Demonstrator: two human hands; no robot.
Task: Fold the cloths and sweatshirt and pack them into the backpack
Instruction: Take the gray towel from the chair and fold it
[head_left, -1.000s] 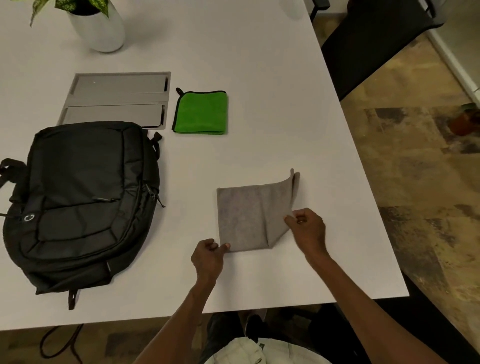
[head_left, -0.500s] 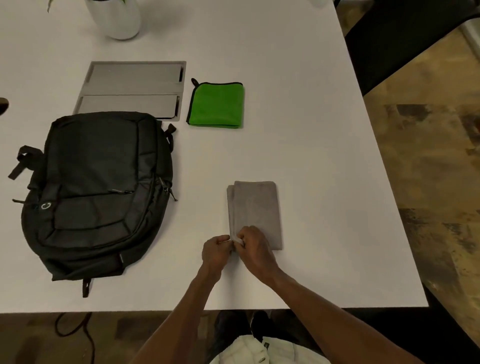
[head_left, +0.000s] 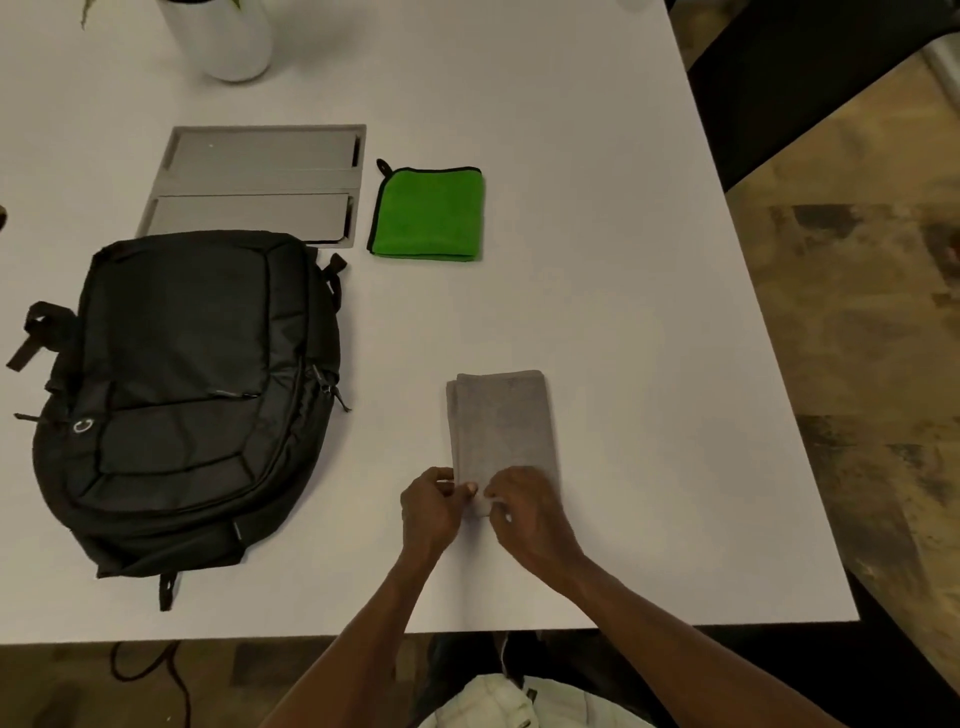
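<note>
While the black backpack (head_left: 187, 400) lies flat, both hands' fingers (head_left: 470, 488) pinch the folded, rectangular grey cloth (head_left: 501, 426).

A white table (head_left: 597, 208) bears a grey two-lidded recessed panel (head_left: 260, 182) and, at its far edge, a white plant pot (head_left: 223, 36) — beyond, a black chair (head_left: 789, 83) on mottled brown floor (head_left: 872, 364)

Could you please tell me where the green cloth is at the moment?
In the head view, the green cloth lies folded on the white table, just right of the grey tray and beyond the black backpack.
</note>
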